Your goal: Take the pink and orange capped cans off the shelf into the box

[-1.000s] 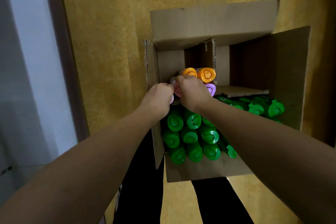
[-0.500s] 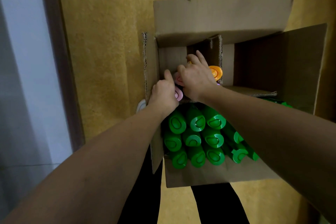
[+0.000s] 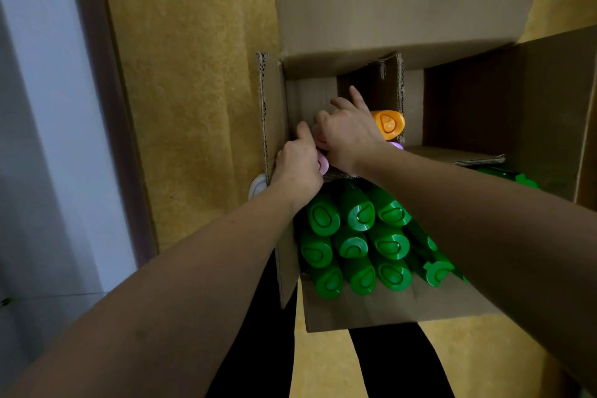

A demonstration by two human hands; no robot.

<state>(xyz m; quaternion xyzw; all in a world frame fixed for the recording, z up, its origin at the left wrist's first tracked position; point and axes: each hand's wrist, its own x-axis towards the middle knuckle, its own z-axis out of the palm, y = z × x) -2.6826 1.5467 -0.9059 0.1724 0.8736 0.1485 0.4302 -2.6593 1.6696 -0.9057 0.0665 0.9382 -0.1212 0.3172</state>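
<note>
The left hand [image 3: 298, 165] sits just left of the frame's centre, fingers curled down over a pink round plastic bottle cap [image 3: 323, 164] whose edge shows at its right side; the thumb points up along the box's left wall. The right hand [image 3: 350, 132] lies touching it, just above and to the right, its thumb and curled fingers on another pale pink cap that is mostly hidden, while two fingers stretch straight up toward the vertical cardboard divider [image 3: 389, 87]. Whether that hand truly pinches the cap cannot be told.

Both hands crowd the upper-left compartment of the open brown cardboard box [image 3: 403, 16]: wall to the left, divider to the right, a horizontal cardboard strip below. An orange bottle with a flip cap [image 3: 389, 123] lies against the right hand's knuckles. Room is open in the dark compartment at upper right.

Compared with half a second ago, the hands have scarcely shifted; the grip looks unchanged.

Below, green plastic bottles with round caps [image 3: 355, 242] fill the lower compartment.
</note>
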